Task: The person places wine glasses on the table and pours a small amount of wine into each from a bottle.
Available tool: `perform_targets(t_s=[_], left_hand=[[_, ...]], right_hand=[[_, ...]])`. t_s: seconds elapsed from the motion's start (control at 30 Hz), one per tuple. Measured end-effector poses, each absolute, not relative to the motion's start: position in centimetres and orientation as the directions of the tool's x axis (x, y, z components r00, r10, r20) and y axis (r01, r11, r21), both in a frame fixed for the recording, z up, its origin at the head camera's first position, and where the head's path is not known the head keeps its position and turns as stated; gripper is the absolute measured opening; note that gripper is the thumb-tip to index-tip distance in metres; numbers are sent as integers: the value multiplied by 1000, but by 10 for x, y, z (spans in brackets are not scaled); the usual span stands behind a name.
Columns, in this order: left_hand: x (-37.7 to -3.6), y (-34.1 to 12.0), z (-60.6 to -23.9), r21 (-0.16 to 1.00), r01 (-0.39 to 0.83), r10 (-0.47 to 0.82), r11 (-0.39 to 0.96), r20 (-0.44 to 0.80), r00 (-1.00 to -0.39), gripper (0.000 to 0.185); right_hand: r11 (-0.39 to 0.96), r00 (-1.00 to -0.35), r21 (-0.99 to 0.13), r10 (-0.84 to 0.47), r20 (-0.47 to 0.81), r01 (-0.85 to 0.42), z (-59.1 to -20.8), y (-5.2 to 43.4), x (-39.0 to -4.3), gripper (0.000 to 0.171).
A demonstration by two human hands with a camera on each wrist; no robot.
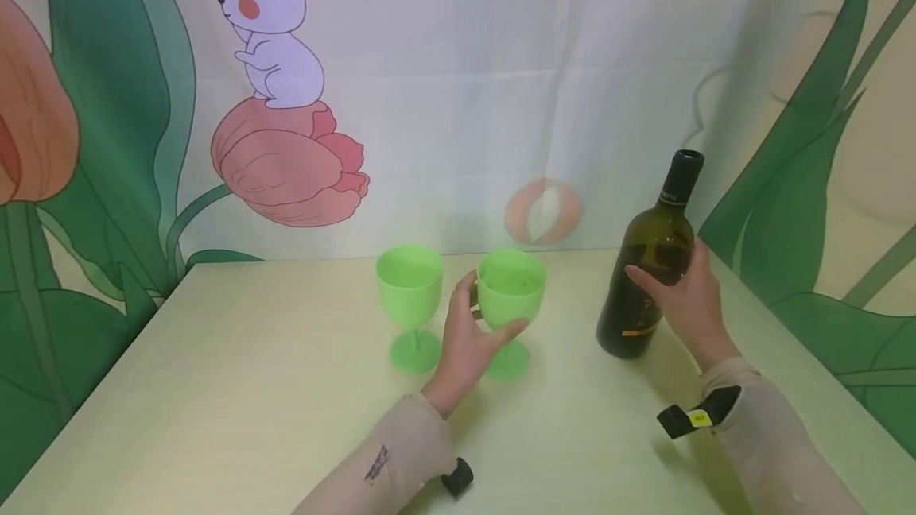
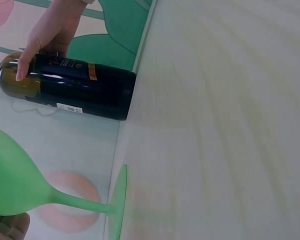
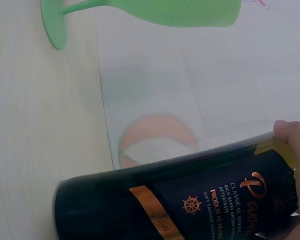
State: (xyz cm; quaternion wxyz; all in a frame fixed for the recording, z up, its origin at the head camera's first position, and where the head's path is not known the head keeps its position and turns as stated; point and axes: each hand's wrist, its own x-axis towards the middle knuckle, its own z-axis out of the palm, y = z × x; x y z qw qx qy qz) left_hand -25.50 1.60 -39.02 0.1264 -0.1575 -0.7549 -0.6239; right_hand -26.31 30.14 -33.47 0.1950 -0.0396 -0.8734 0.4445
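Goblet (image 1: 511, 290) sits gripped in left fingers (image 1: 517, 331); right fingers (image 1: 640, 276) wrap bottle (image 1: 647, 269).

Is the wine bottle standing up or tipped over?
Standing upright. The wine bottle rests on its base on the table, neck pointing up, while the right hand grips its body. Whether it is capped cannot be told.

two green goblets (image 1: 511, 292) (image 1: 409, 284) — dark bottle (image 1: 647, 269) with orange-banded black label.
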Motion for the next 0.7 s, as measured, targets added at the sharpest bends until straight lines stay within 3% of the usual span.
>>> perform_targets(t_s=[0.7], left_hand=[[-250, 10, -393, 916, 378, 101, 134, 367, -925, 87]], right_hand=[[619, -923, -777, 221, 316, -118, -330, 301, -263, 100]])
